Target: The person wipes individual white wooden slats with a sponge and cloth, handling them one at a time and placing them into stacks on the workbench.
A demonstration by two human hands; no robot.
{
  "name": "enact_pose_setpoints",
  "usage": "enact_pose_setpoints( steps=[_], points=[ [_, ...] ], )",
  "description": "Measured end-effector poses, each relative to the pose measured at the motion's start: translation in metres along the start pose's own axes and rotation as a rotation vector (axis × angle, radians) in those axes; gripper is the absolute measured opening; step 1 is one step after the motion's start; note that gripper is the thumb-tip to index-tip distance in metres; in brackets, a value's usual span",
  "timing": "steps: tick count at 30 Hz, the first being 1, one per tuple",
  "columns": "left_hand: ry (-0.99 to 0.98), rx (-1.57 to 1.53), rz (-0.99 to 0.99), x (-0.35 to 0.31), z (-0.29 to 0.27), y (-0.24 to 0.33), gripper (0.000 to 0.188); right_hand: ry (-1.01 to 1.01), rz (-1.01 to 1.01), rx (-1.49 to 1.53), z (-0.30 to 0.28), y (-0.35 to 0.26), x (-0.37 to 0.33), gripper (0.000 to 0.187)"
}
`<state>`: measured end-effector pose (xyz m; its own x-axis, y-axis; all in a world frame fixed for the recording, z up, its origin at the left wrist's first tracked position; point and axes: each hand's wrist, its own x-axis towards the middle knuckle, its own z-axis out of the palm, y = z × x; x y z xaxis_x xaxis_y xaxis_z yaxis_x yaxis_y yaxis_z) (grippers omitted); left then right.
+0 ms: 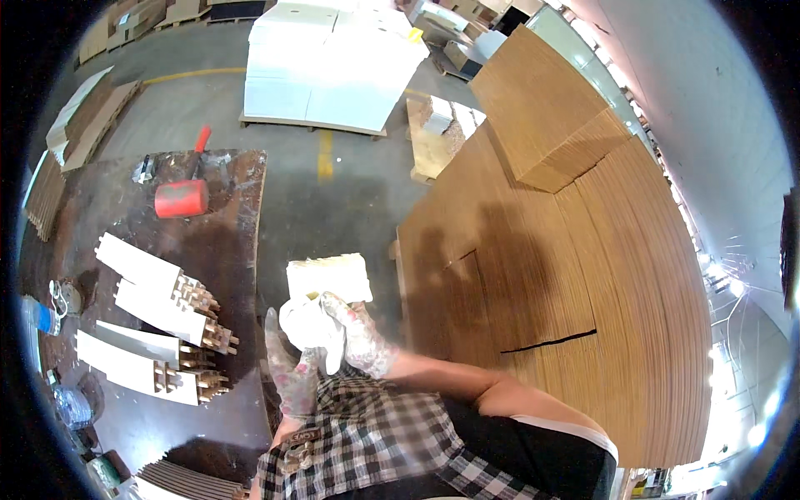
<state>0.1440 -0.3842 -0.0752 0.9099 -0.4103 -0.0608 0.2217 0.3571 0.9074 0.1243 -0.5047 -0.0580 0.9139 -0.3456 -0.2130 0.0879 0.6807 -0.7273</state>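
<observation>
In front of my body, my right hand, in a pale flowered glove, is closed on a bunched white cloth. One end of the cloth hangs down between my hands. My left hand, gloved the same way, is just left of the cloth with its fingers stretched up and apart. Whether its thumb side touches the cloth I cannot tell. Just beyond the hands is a pale, squarish stack with a ragged top edge; its lower part is hidden by the cloth and gloves.
On the dark worktable to the left lie a red mallet, several white slats with wooden pegs and a clear bottle. Tall stacks of brown board rise on my right. A white panel stack stands beyond on a pallet.
</observation>
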Motion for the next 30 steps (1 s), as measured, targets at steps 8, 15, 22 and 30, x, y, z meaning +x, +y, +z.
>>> enact_pose_setpoints(
  steps=[8, 15, 22, 30],
  points=[
    [0.062, 0.119, 0.06, 0.012, -0.003, 0.028, 0.088, -0.012, 0.052, 0.2, 0.008, 0.016, 0.035, 0.026],
    [0.156, 0.237, 0.156, 0.027, -0.033, -0.011, 0.08, -0.005, 0.24, 0.182, 0.031, 0.013, 0.078, 0.046],
    [0.124, 0.202, 0.031, 0.002, -0.048, 0.027, 0.048, -0.734, 0.399, 0.156, 0.018, 0.01, 0.139, 0.083],
    [0.714, 0.794, 0.303, -0.094, -0.072, 0.104, 0.034, -0.848, 1.081, 0.253, 0.036, 0.039, 0.116, 0.083]
  ],
)
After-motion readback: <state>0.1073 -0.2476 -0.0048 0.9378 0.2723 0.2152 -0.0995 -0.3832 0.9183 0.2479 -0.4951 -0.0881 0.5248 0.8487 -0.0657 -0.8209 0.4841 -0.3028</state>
